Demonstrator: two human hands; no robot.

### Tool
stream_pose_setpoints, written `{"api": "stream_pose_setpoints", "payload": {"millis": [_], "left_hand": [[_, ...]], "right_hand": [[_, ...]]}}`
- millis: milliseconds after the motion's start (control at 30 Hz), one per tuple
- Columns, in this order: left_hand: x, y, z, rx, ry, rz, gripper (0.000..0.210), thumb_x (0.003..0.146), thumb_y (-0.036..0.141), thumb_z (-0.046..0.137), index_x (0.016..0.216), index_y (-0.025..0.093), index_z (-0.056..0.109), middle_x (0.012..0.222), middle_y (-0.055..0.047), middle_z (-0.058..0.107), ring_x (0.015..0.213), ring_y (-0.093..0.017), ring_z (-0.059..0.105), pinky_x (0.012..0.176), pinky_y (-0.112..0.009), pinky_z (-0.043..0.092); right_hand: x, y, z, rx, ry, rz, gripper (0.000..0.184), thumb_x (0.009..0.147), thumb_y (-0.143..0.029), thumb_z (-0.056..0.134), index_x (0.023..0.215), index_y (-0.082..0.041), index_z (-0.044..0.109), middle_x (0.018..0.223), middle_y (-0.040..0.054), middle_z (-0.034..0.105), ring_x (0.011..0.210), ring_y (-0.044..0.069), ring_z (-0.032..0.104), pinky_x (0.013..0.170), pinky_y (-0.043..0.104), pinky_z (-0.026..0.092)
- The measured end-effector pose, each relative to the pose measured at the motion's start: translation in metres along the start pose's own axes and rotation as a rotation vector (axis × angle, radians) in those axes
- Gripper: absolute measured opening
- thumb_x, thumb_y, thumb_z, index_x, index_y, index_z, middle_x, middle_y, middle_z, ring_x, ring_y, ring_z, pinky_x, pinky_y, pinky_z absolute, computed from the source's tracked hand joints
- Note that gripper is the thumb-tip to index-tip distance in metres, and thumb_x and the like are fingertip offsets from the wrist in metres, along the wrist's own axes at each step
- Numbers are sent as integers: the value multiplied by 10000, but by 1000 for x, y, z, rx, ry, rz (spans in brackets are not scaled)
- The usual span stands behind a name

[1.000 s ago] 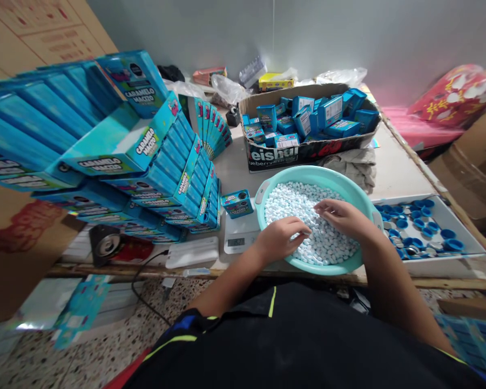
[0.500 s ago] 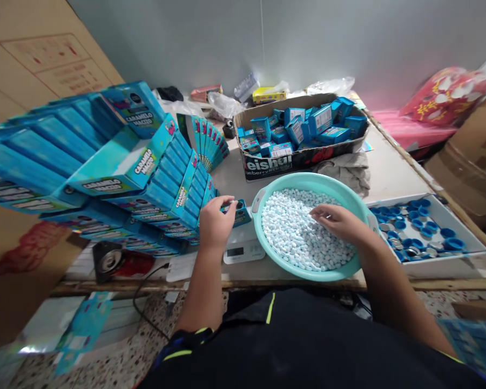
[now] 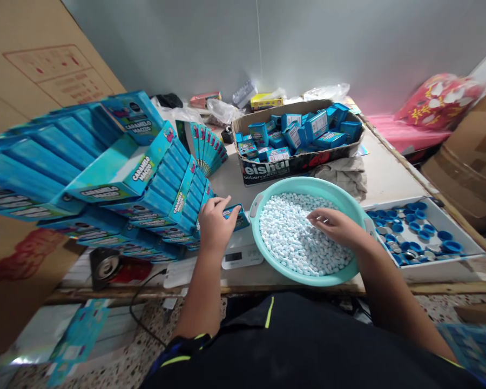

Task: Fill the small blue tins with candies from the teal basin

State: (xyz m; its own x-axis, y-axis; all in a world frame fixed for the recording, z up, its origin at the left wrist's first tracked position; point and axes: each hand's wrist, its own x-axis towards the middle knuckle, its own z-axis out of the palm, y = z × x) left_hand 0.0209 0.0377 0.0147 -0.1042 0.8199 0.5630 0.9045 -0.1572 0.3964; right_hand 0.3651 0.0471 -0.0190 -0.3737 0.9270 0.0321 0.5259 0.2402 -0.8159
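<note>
A small blue box [image 3: 235,216] sits on a white scale [image 3: 242,250]. At its three o'clock, a green bowl [image 3: 263,254] holds many little white candies [image 3: 295,237].

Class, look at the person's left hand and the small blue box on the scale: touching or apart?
Touching. The head view shows the left hand with fingers wrapped over the small blue box, which sits on the scale.

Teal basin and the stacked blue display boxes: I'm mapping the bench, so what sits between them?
In the head view, a small blue box on a white scale lies between, under the left hand.
</note>
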Motion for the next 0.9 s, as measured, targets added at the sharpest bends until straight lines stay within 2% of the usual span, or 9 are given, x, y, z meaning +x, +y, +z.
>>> {"api": "stream_pose_setpoints", "payload": {"millis": [67, 100, 200, 300, 367, 433, 600, 833, 900], "left_hand": [[-6, 21, 0, -104, 13, 65, 268, 940, 349, 655, 1122, 179, 755, 1049, -108, 695, 1025, -258, 665, 961, -428, 542], [-11, 35, 2, -184, -30, 120, 237, 964, 332, 627, 1101, 182, 748, 1034, -96, 700, 1007, -237, 668, 944, -409, 546], [-33, 85, 15, -407, -359, 397, 200, 979, 327, 617, 1079, 194, 728, 1034, -68, 721, 995, -207, 674, 918, -375, 541], [-52, 122, 33, -385, -693, 649, 227, 962, 338, 621, 1091, 186, 729, 1112, -92, 709, 1047, -247, 665, 929, -400, 524], [-58, 132, 43, -334, -832, 689, 254, 956, 341, 618, 1113, 174, 727, 1155, -114, 688, 1076, -276, 652, 942, -422, 518], [-58, 131, 47, -359, -914, 652, 293, 946, 356, 640, 1161, 172, 718, 1196, -118, 674, 1114, -280, 636, 982, -426, 508], [-52, 120, 47, -432, -968, 555, 270, 925, 309, 688, 1153, 167, 724, 1192, -107, 678, 1136, -264, 618, 1023, -410, 485], [-53, 123, 47, -479, -942, 591, 130, 923, 238, 678, 1013, 176, 748, 1067, -78, 705, 1027, -224, 649, 949, -364, 501], [-55, 124, 46, -483, -893, 619, 117, 921, 228, 669, 995, 173, 740, 1055, -74, 714, 997, -215, 666, 908, -361, 518]], "right_hand": [[0, 1, 0, 6, -7, 3, 225, 953, -416, 532, 947, -257, 691, 1002, 67, 739, 902, 246, 690, 775, 379, 577], [-1, 2, -1, 10, -12, 6, 227, 955, -418, 532, 955, -255, 690, 1017, 70, 739, 913, 246, 691, 780, 380, 580], [-3, 4, -1, 7, -20, 11, 244, 949, -431, 538, 981, -243, 689, 1051, 78, 739, 954, 255, 694, 815, 395, 579], [-4, 6, -1, -4, -16, 20, 258, 940, -426, 539, 1005, -228, 690, 1060, 85, 739, 979, 269, 694, 846, 415, 568], [-5, 5, -1, -10, -23, 36, 261, 937, -418, 535, 1013, -224, 691, 1054, 88, 740, 969, 271, 694, 842, 422, 563], [-5, 3, -1, -16, -34, 56, 266, 937, -419, 531, 1018, -223, 692, 1054, 93, 743, 962, 272, 694, 839, 428, 560], [-5, -3, -2, -22, -59, 79, 281, 940, -437, 523, 1007, -217, 683, 1050, 100, 750, 989, 279, 693, 850, 434, 561], [-5, -6, -4, -50, -76, 69, 285, 937, -444, 521, 996, -216, 683, 1033, 98, 751, 972, 278, 694, 856, 438, 556], [-5, -6, -4, -46, -77, 62, 291, 938, -447, 514, 994, -217, 683, 1046, 98, 750, 984, 277, 692, 862, 434, 555]]}}
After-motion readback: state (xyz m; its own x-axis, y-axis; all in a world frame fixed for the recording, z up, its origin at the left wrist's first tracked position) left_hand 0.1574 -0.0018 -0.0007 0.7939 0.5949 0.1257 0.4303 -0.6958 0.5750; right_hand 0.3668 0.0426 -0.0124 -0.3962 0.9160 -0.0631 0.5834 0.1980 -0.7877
